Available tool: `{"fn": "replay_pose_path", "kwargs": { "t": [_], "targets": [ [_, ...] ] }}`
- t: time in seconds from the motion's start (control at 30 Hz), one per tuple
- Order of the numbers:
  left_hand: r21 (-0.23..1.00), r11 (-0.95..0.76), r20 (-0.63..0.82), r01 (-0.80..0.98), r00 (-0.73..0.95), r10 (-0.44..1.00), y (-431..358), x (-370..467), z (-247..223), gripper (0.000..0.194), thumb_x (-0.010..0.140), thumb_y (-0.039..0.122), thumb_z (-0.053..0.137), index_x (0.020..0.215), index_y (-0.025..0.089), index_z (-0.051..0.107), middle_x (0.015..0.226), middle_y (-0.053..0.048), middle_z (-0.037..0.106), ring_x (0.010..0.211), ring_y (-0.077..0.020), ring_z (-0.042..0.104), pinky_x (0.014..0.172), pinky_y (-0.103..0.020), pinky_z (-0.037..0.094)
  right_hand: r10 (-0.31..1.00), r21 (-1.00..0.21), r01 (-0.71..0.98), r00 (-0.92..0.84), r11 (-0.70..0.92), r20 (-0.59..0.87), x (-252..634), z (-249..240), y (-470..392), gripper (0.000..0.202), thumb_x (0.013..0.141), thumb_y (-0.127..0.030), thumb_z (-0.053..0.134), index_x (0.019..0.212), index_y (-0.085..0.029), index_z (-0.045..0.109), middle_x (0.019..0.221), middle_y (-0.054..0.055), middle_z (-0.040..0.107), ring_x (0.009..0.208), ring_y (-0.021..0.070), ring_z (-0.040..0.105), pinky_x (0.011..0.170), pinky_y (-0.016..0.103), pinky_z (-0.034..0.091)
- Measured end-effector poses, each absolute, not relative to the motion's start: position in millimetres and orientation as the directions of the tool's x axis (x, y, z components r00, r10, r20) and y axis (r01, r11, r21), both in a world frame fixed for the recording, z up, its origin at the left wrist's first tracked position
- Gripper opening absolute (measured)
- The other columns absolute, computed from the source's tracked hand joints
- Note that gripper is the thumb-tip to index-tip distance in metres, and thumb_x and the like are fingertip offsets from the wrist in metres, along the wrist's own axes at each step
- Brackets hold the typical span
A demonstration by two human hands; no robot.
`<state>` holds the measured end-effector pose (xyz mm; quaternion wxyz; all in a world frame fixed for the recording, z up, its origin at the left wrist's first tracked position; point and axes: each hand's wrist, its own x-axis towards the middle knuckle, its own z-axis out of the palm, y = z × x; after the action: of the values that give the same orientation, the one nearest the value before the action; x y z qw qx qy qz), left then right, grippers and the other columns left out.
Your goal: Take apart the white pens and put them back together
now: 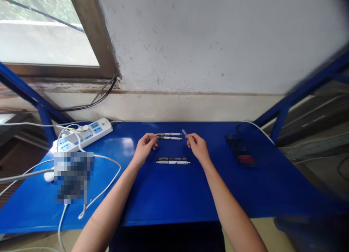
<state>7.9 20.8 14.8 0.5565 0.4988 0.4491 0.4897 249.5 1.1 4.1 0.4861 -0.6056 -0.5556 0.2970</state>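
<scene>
My left hand (145, 146) is closed, thumb and fingers pinching a thin dark stick-like piece that is mostly hidden by the fingertips. Just beyond those fingertips, two white pens (173, 138) lie side by side, their left ends partly covered by my hand. In my right hand (196, 145), a short translucent tube (184, 132) is pinched between thumb and fingers, tilted up to the left. Closer to me, between my forearms, a dark pen (171, 158) rests alongside a white pen (172, 162).
A white power strip (105, 128) with plugs and cables stands at the back left of the blue table (169, 197). In front of it is a blurred-out object (73, 177) with white cables around it. Another blurred dark and red item (241, 152) lies at right.
</scene>
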Motion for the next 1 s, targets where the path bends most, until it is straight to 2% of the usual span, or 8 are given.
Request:
{"fn": "replay_pose_path", "kwargs": {
  "t": [0.07,0.17,0.37,0.73,0.83,0.93,1.0],
  "targets": [
    [0.993,0.027,-0.014,-0.115,0.114,0.993,21,8,15,0.030,0.075,0.042,0.067,0.089,0.017,0.060,0.075,-0.001,0.060,0.060,-0.0103,0.055,0.054,-0.022,0.042,0.979,-0.962,0.260,0.156,0.087,0.131,244,6,0,0.029,0.086,-0.044,0.049,0.083,-0.020,0.065,0.058,-0.001,0.053,0.051,0.0137,0.050,0.050,0.025,0.038],
    [0.993,0.032,-0.018,-0.118,0.117,0.993,20,8,15,0.029,0.076,0.042,0.066,0.089,0.017,0.060,0.072,-0.001,0.060,0.060,-0.0101,0.054,0.053,-0.022,0.042,0.988,-0.981,0.181,0.123,0.069,0.092,239,6,-1,0.031,0.086,-0.045,0.050,0.083,-0.019,0.067,0.058,-0.002,0.050,0.050,0.0119,0.046,0.047,0.024,0.034],
    [0.997,0.040,-0.029,-0.062,0.176,0.984,19,9,16,0.034,0.076,0.046,0.065,0.089,0.016,0.060,0.070,-0.001,0.060,0.059,-0.0108,0.054,0.054,-0.023,0.042,0.993,-0.977,0.207,0.093,0.053,0.073,239,5,-2,0.030,0.083,-0.044,0.055,0.083,-0.019,0.071,0.059,-0.002,0.052,0.053,0.0120,0.047,0.047,0.023,0.034],
    [1.000,0.024,-0.023,-0.006,0.186,0.982,21,8,11,0.035,0.076,0.050,0.065,0.088,0.016,0.064,0.067,-0.001,0.060,0.058,-0.0119,0.053,0.056,-0.024,0.042,0.987,-0.976,0.209,0.132,0.060,0.089,241,5,-2,0.029,0.081,-0.046,0.060,0.086,-0.020,0.073,0.062,0.000,0.056,0.055,0.0128,0.051,0.049,0.024,0.038],
    [0.998,-0.008,-0.004,0.055,0.202,0.979,20,8,10,0.035,0.077,0.051,0.063,0.079,0.016,0.064,0.062,0.000,0.059,0.055,-0.0112,0.051,0.055,-0.023,0.040,0.995,-0.997,0.062,0.087,0.050,0.056,237,11,-3,0.031,0.078,-0.047,0.065,0.090,-0.020,0.071,0.065,0.001,0.060,0.057,0.0144,0.054,0.048,0.025,0.040],
    [0.993,-0.047,0.018,0.110,0.250,0.968,19,8,12,0.042,0.082,0.054,0.057,0.065,0.016,0.060,0.055,0.001,0.055,0.051,-0.0099,0.047,0.053,-0.023,0.035,0.999,-0.989,-0.143,0.001,0.040,0.040,232,18,-6,0.032,0.078,-0.048,0.066,0.095,-0.021,0.069,0.078,0.005,0.067,0.069,0.0179,0.062,0.053,0.027,0.046],
    [0.990,-0.036,-0.001,0.135,0.263,0.965,18,7,13,0.047,0.084,0.056,0.052,0.062,0.015,0.061,0.050,0.001,0.052,0.048,-0.0096,0.043,0.051,-0.023,0.032,0.997,-0.986,-0.164,-0.060,0.029,0.040,230,21,-7,0.032,0.079,-0.047,0.066,0.096,-0.020,0.069,0.084,0.007,0.069,0.076,0.0195,0.064,0.057,0.029,0.049]
  ]
}}
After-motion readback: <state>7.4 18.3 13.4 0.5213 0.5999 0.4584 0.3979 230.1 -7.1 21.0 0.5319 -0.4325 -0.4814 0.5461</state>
